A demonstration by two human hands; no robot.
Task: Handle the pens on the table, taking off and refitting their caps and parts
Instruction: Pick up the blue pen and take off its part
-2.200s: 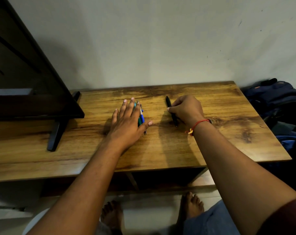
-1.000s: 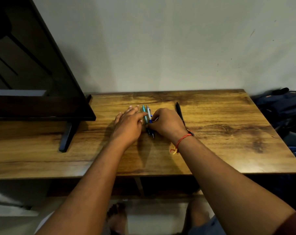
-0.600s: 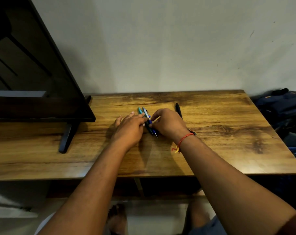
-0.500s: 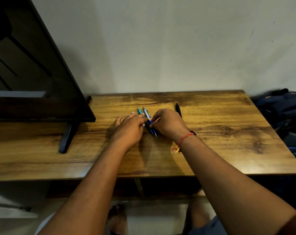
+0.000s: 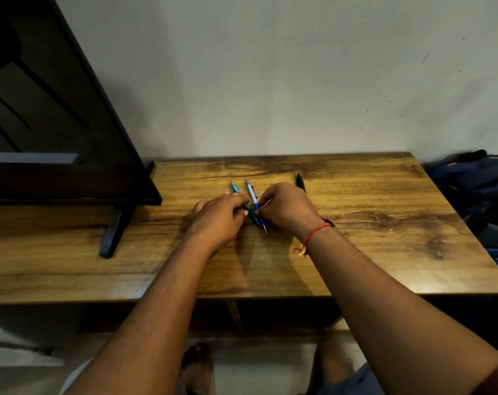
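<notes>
- Step in hand, by the look of it: singling out one pen from the pair at the middle of the wooden surface (image 5: 384,223), ahead of pulling a part off.
- Left grip (image 5: 218,220): bent over the teal pen (image 5: 235,187), pinning it down, with only the far end and a bit of dark barrel showing.
- Right grip (image 5: 285,208): pinching the blue-and-white pen (image 5: 251,193) at its blue grip section, thumb and forefinger closed round the barrel, writing tip pointing toward the near edge.
- Both pens lying side by side, touching or nearly so; impossible to tell which.
- Black pen (image 5: 300,181): flat on the surface just behind the right grip, untouched.
- Next, probably: lifting the blue-and-white pen clear of the teal one, then bracing the barrel with the other grip so the tip section can be unscrewed.
- Risk: small inner parts rolling off.
</notes>
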